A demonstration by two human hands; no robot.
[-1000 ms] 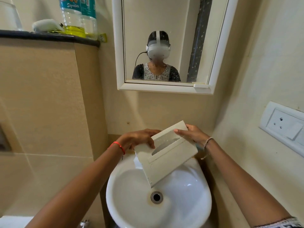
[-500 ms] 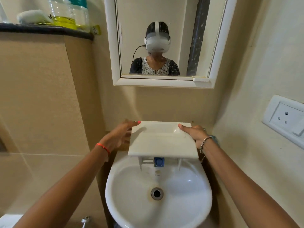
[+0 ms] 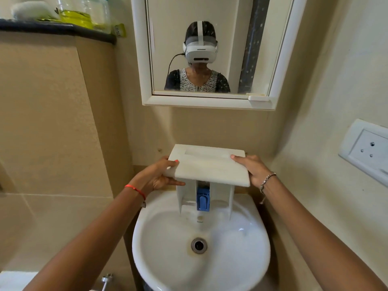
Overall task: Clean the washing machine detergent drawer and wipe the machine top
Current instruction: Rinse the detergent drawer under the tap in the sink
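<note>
Item: detergent drawer (image 3: 210, 166), white, blue siphon insert (image 3: 203, 199) hanging beneath. Held over the washbasin's (image 3: 159, 259) back edge, left hand (image 3: 156, 177) and right hand (image 3: 253, 171) clasping its sides. Step: rinsing stage, judged. Next: needs water running.

This is a small home bathroom. A white wall-hung basin (image 3: 201, 255) with a metal drain (image 3: 199, 245) sits below a white-framed mirror (image 3: 212, 51), beige tiled walls (image 3: 48, 122) close in on both sides, and 1 dark ledge (image 3: 56, 31) holds bottles (image 3: 84, 11), with a wall socket (image 3: 367, 151) at right.
</note>
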